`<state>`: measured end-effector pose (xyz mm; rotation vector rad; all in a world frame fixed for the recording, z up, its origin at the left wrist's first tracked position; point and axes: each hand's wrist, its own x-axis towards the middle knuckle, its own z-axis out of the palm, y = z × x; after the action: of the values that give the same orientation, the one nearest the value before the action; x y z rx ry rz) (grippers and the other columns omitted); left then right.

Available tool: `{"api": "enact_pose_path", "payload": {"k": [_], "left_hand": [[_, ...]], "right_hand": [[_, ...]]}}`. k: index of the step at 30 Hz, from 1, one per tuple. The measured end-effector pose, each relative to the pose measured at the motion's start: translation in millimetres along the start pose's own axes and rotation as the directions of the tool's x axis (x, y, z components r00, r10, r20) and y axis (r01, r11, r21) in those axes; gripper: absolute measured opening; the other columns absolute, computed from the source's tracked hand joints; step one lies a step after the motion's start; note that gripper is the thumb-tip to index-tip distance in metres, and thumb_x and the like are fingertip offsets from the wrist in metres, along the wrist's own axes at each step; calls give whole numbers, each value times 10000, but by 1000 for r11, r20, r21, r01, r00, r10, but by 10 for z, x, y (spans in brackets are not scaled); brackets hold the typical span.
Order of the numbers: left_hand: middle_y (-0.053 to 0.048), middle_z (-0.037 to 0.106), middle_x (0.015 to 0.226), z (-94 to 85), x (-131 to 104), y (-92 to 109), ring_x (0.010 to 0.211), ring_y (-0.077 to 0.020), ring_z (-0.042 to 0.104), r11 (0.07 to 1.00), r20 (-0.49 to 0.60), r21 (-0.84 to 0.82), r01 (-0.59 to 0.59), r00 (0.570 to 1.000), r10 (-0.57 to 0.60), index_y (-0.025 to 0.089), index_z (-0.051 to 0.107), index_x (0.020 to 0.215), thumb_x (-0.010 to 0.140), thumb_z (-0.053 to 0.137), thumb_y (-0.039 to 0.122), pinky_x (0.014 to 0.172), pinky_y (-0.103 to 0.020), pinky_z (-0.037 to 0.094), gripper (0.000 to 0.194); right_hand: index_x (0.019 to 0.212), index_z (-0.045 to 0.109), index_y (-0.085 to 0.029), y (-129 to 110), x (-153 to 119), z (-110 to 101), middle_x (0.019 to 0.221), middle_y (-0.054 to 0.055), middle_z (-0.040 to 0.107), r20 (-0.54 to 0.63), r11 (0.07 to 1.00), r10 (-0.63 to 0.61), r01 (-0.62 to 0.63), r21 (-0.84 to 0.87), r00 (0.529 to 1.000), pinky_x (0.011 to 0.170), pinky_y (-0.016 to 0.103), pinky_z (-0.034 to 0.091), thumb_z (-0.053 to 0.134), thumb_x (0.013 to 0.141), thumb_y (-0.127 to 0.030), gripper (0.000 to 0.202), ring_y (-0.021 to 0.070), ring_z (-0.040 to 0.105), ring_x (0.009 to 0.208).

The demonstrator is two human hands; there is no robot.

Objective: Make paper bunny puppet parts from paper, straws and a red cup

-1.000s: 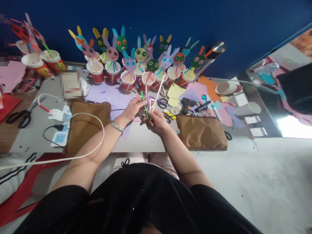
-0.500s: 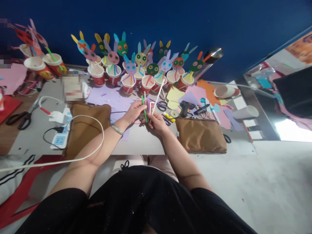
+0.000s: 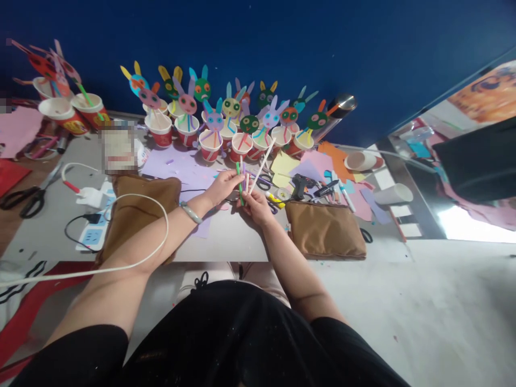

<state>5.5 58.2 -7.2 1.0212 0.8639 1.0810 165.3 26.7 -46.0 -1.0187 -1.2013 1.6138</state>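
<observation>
A black top (image 3: 209, 338), pale trousers (image 3: 264, 279) and a bangle (image 3: 191, 213) were worn.
The top was short-sleeved, its dark cloth dotted with tiny bright specks; its left sleeve (image 3: 80, 352) and right sleeve (image 3: 334, 336) ended above the elbows. The bangle, a smooth, rounded band of pale grey-green, circled the left wrist (image 3: 204, 204). A thin black cord (image 3: 201, 280) made loops at the front of the trousers. The left hand (image 3: 223, 187) and right hand (image 3: 258, 207) were bare.

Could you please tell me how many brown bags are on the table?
2: one bag partly covered by the left forearm, another bag beside the right forearm.
</observation>
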Motion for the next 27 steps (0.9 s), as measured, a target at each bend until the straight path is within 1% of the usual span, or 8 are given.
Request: {"api": "enact_pose_path", "payload": {"k": [3,10,15,19,21,23,24,27], "left_hand": [[-56,798,817,-102,-41,6,817,-172,746,997,61,59,-51,997,47,118,791,849,777,878,485,849,-290,582,384],[-38,758,718,-247,-100,-114,663,-153,699,994,45,-90,57,998,-53,129,796,848,706,929,577,666,-281,578,488],[-31,714,669,-246,-73,-136,596,-137,647,999,-16,-25,33,999,-33,141,769,787,772,901,554,589,-267,543,434],[-22,664,651,-230,-61,-30,616,-115,616,990,-117,116,-84,988,98,146,729,749,882,806,534,583,-226,488,417],[-27,688,724,-243,-110,78,677,-125,643,960,-194,242,-138,963,188,146,762,919,950,729,440,599,-218,480,298],[-46,747,884,-283,-278,189,741,-131,669,896,-229,413,-162,934,274,147,746,1172,939,704,296,672,-228,515,280],[-56,762,951,-314,-422,231,771,-140,676,826,-181,536,-175,932,315,151,722,1251,926,701,259,726,-246,534,343],[-102,770,1073,-445,-1078,237,949,-229,717,497,35,844,-201,946,322,175,721,1253,967,638,272,887,-360,566,313]], "right_hand": [[795,673,-191,-5,-11,-12,620,-16,689,11,999,-16,16,-41,1000,352,221,201,819,799,-705,534,40,363,375],[760,657,-195,-41,-34,0,624,-6,692,16,995,-5,7,-98,1000,361,220,211,807,808,-707,536,48,386,391],[717,636,-194,-52,-28,-7,564,-26,611,24,992,25,-22,-126,999,367,226,200,794,817,-718,556,49,373,389],[736,590,-204,-30,-5,-6,561,-49,588,-1,998,30,-30,-61,1000,375,224,181,830,774,-722,572,39,338,383],[771,588,-208,-20,6,-6,566,-59,579,-10,999,28,-28,-39,1000,377,225,179,831,765,-729,575,39,328,385],[826,612,-207,-15,10,-4,569,-64,574,-12,999,28,-28,-44,1000,381,227,182,817,772,-736,571,46,338,392],[845,621,-205,-15,9,-3,574,-64,578,-14,998,26,-26,-55,1000,384,228,185,811,776,-738,570,49,346,395],[801,610,-205,-15,-4,9,590,-54,591,-18,994,12,-14,-105,1000,389,232,196,807,781,-738,569,45,359,400]]}}
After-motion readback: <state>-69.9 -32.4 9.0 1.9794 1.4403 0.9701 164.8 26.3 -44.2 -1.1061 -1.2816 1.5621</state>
